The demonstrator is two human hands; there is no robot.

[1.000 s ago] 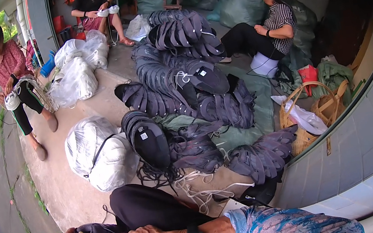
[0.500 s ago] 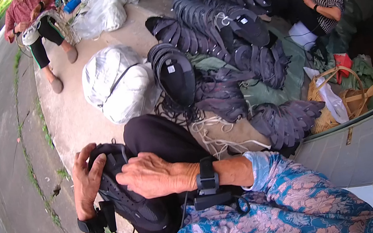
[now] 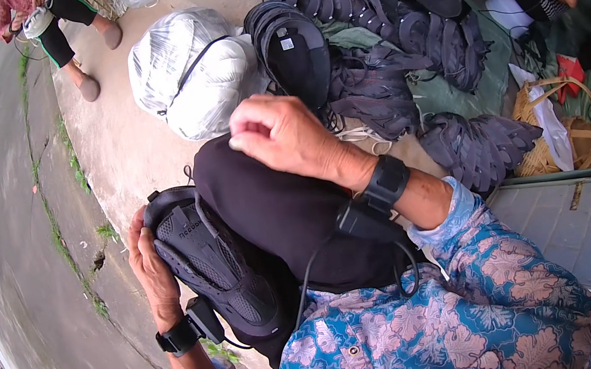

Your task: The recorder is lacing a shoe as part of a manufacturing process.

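A black shoe upper (image 3: pixel 201 251) with mesh panels lies along my left thigh, its heel opening facing away from me. My left hand (image 3: pixel 151 267) grips its outer left edge, the fingers along the side. A dark lace (image 3: pixel 204 214) runs along the upper's right side and makes a small loop near the top. Above my dark-trousered knee hovers my right hand (image 3: pixel 287 135), apart from the upper. Its fingers are curled together in a pinch; whatever may be between them is too small to make out. Both wrists wear black strapped devices.
Ahead sits a white plastic-wrapped bundle (image 3: pixel 195 76). Stacks of dark shoe uppers (image 3: pixel 289 52) spread over a green sheet (image 3: pixel 446 104). A woven basket (image 3: pixel 538 136) stands at the right. Two people sit nearby, one at far left, one at far right.
My right hand has lifted off the upper and moved up and right over my knee. My left hand has shifted to the upper's outer side. The view has tilted downward.
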